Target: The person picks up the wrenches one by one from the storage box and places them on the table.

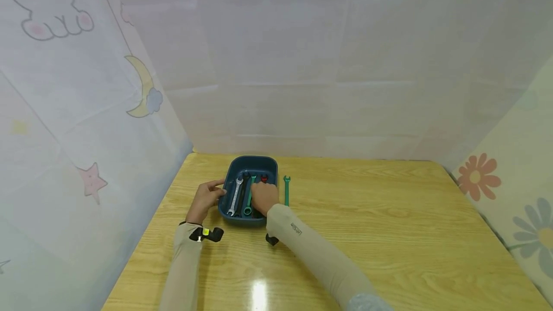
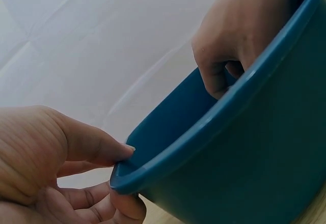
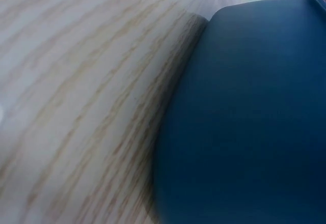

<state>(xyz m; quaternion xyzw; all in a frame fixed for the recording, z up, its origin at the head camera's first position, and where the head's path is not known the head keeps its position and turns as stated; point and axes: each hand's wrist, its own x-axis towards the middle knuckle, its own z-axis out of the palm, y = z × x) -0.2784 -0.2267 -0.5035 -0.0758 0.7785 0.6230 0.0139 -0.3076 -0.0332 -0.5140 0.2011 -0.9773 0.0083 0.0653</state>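
Note:
My left hand (image 1: 206,201) pinches the left rim of a dark blue plastic bin (image 2: 214,173), thumb on the inner side and fingers outside. Inside the bin lie a silver wrench (image 1: 235,197), a black wrench (image 1: 243,193), a green wrench (image 1: 248,205) and a red wrench (image 1: 264,177), mostly covered by my right hand. That right hand (image 1: 264,197) reaches down into the bin's right side, its fingers bent. The bin wall hides its fingertips in the left wrist view, so I cannot tell whether they hold the red wrench.
Another green wrench (image 1: 287,190) lies on the wooden table (image 1: 367,234), just right of the bin. Pale printed sheets (image 1: 276,61) stand behind and along both sides of the table. In the right wrist view, the bin's outer wall fills the right half.

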